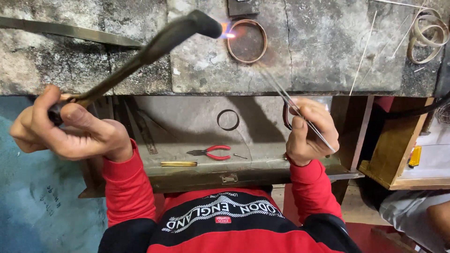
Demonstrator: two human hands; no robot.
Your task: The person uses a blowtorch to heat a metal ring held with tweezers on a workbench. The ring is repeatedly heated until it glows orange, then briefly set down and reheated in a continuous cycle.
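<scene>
My left hand (70, 126) grips the handle of a long dark torch (154, 47) whose tip throws a small flame (227, 32) onto the left rim of a copper ring (247, 41) lying flat on a grey stone block (318, 56). My right hand (309, 131) pinches thin metal tweezers (281, 93) that angle up toward the ring, their tips just short of it. A dark ring shape shows behind the fingers of my right hand.
A metal drawer (201, 173) below the block holds red-handled pliers (211, 152), a dark ring (228, 120) and a brass strip (178, 164). Coiled metal bands (427, 35) and thin wires (363, 51) lie at the block's right. A wooden shelf (398, 159) stands right.
</scene>
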